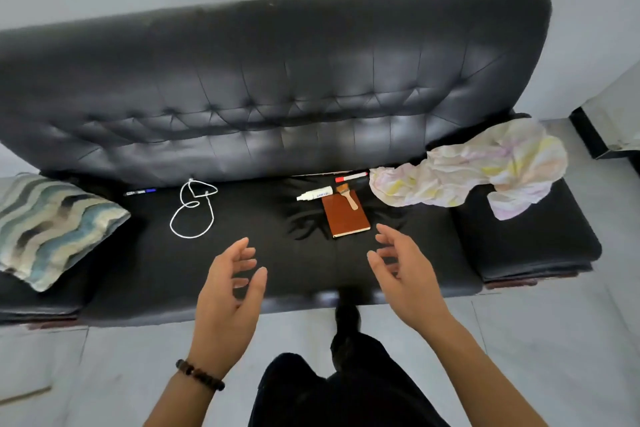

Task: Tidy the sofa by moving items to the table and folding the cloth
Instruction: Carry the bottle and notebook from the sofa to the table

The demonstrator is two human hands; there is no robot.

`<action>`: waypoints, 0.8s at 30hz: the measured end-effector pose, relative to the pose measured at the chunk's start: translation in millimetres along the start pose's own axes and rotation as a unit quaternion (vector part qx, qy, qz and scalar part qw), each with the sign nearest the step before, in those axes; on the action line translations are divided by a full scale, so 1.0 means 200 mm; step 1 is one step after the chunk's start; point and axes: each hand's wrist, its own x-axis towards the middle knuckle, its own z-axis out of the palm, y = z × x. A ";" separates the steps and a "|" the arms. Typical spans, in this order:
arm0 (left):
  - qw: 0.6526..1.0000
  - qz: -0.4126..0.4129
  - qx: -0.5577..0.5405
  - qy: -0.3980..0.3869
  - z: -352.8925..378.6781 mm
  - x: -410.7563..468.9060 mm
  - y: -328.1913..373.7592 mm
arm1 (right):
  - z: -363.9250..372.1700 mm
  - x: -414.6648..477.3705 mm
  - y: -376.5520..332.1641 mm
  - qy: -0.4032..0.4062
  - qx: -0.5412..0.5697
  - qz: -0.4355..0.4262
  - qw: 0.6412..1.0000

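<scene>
Left hand [230, 282] and right hand [403, 270] hover empty over the front of the sofa [311, 87] seat, fingers loosely spread and touching nothing. Just beyond the right hand lies one brown notebook [346, 220]. One small brush [348, 196] overlaps its far end, with one white marker [315, 193] beside it and one red-capped marker [351, 177] behind. One crumpled cloth [485, 170] drapes the right armrest. One white cord [192, 211], one blue-capped pen [140, 191] and one cushion [45, 229] lie to the left.

sofa [277, 87] seat: rope [192, 210] left | notebook [347, 217] centre | cloth [478, 170] right
</scene>
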 end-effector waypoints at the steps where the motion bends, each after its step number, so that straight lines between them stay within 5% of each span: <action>1: 1.000 -0.006 0.004 -0.004 0.02 0.10 -0.01 | 0.01 0.11 -0.01 -0.004 -0.006 0.010 1.000; 12: 0.986 -0.080 0.021 -0.142 0.75 1.01 -0.72 | 0.51 1.00 0.61 -0.020 -0.056 0.156 0.986; 17: 0.986 -0.027 0.060 -0.151 1.31 1.47 -1.29 | 0.91 1.40 1.12 0.000 -0.089 0.201 0.976; 24: 0.942 0.019 0.300 -0.149 1.97 1.87 -1.97 | 1.33 1.65 1.65 -0.002 -0.254 0.258 0.932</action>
